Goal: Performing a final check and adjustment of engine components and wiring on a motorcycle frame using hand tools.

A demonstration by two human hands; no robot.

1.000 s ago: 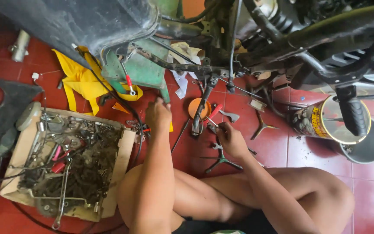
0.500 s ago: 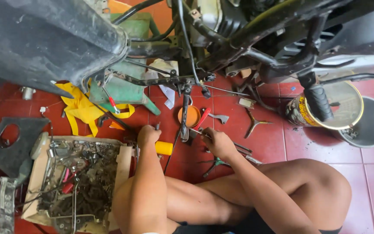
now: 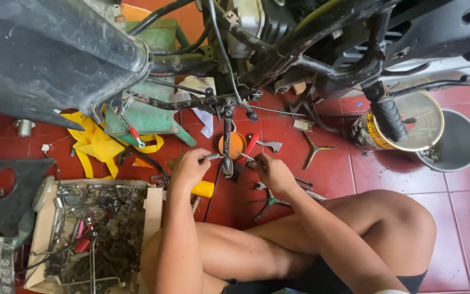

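I sit cross-legged on a red tiled floor under a stripped motorcycle frame (image 3: 300, 38). My left hand (image 3: 190, 166) pinches a small metal part (image 3: 215, 156) against the lower end of the motorcycle's side stand (image 3: 227, 141). My right hand (image 3: 270, 171) grips a thin metal tool (image 3: 244, 157) whose tip points at the same spot on the stand. Both hands meet at the stand's foot, just in front of a small orange bowl (image 3: 236, 144) on the floor.
A wooden box (image 3: 149, 209) of greasy tools and parts stands at my left knee. A yellow-handled tool (image 3: 203, 188), pliers (image 3: 270, 201), a Y-shaped wrench (image 3: 313, 149), a yellow cloth (image 3: 91, 144), a green stand (image 3: 148, 114), a metal tin (image 3: 403, 122) and a grey bucket (image 3: 458, 144) lie around.
The view has shifted and drawn closer to the stand. My left hand has moved from the floor near the box up to the stand's foot, and both hands now meet there.
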